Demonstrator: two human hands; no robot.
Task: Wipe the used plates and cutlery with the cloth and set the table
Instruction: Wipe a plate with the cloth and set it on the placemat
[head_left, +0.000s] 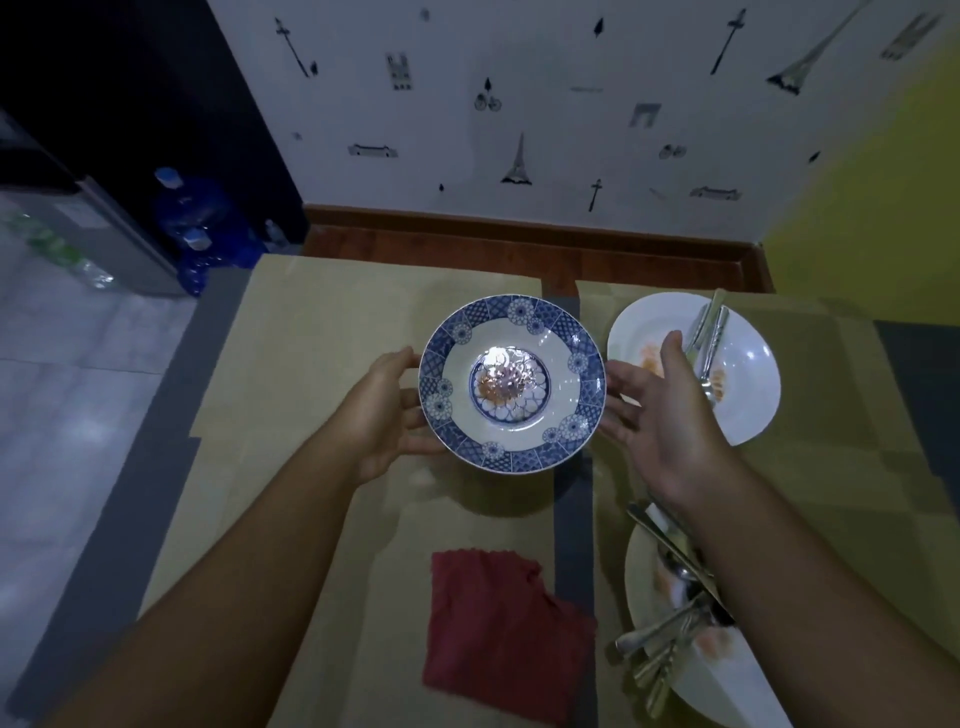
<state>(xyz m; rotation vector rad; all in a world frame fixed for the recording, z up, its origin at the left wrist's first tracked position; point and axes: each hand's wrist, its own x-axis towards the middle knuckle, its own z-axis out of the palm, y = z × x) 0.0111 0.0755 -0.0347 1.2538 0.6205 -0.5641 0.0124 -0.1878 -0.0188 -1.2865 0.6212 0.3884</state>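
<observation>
A blue-and-white patterned plate (511, 384) with orange smears in its centre is lifted above the table. My left hand (384, 410) grips its left rim, thumb on top and fingers underneath. My right hand (660, 410) is beside the right rim with straight spread fingers; whether it touches the plate is unclear. A red cloth (501, 634) lies flat on the table near me. A white plate (748, 374) with orange stains and cutlery (709, 332) sits at the right. A second white plate (691, 649) with several utensils (670, 623) lies at the near right, partly hidden by my right forearm.
The table (311, 364) is covered with tan paper mats over a grey surface. A wooden ledge (519, 244) and a patterned wall stand behind it. Blue water bottles (197, 228) and a grey appliance are on the floor at the left.
</observation>
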